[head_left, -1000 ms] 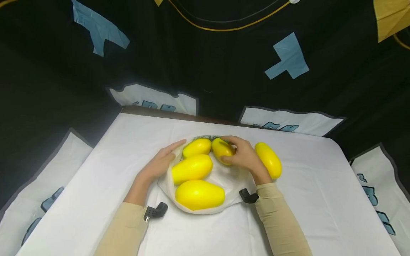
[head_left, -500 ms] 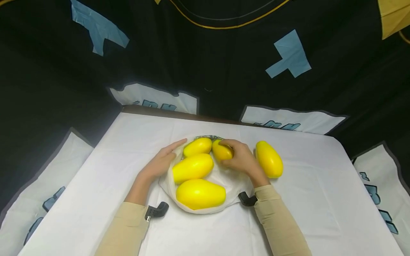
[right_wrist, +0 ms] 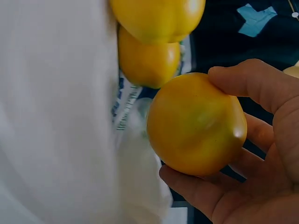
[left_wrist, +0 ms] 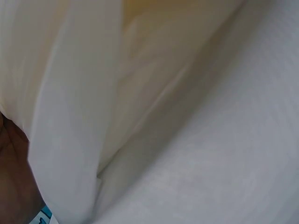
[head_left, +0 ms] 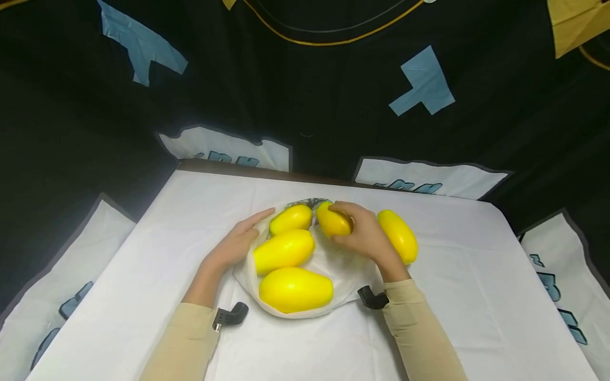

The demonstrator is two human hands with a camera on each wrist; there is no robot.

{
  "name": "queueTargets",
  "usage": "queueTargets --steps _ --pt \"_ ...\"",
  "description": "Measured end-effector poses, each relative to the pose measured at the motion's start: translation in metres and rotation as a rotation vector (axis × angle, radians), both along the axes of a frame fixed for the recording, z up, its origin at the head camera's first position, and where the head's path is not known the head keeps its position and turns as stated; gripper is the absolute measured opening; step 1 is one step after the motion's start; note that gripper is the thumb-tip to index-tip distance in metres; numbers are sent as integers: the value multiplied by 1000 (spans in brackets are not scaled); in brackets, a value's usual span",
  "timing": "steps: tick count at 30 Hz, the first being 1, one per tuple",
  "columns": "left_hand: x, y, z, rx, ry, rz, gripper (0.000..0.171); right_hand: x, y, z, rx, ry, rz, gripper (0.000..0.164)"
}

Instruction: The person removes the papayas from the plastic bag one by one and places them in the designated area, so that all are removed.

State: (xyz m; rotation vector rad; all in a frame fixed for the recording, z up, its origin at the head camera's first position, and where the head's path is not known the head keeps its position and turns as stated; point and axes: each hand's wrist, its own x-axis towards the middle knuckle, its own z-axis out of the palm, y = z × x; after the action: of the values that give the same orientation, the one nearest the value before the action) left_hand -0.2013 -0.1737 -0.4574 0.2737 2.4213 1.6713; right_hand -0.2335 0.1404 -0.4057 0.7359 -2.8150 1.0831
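Note:
A white cloth bag [head_left: 350,272] lies on the table with its mouth spread wide. Inside rest a large yellow mango [head_left: 296,289] nearest the body, another mango [head_left: 285,251] behind it and a smaller mango [head_left: 291,218] at the far left. My right hand [head_left: 363,231] grips one more mango [head_left: 334,219] at the bag's far right, thumb and fingers round it; its rounded end faces the right wrist view. My left hand [head_left: 235,242] holds the bag's left rim, index finger stretched along it. Cloth hides most of that hand in the left wrist view.
A loose mango [head_left: 399,236] lies on the white-covered table [head_left: 476,296], just right of my right hand and outside the bag. Black cloth [head_left: 310,95] hangs behind the table's back edge. Black camera mounts [head_left: 231,315] stick out from both wrists.
My right hand, with the mango in its grip, has shifted slightly away from me and to the right, and the mango has tilted a little. My left hand stays at the bag's rim.

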Motion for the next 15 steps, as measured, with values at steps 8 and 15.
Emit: queueTargets --steps 8,15 --pt "-1 -2 -1 -6 8 7 49 6 9 16 -9 27 -39 62" --pt "-1 -1 -2 -12 3 8 50 11 23 25 -52 19 -102 63"
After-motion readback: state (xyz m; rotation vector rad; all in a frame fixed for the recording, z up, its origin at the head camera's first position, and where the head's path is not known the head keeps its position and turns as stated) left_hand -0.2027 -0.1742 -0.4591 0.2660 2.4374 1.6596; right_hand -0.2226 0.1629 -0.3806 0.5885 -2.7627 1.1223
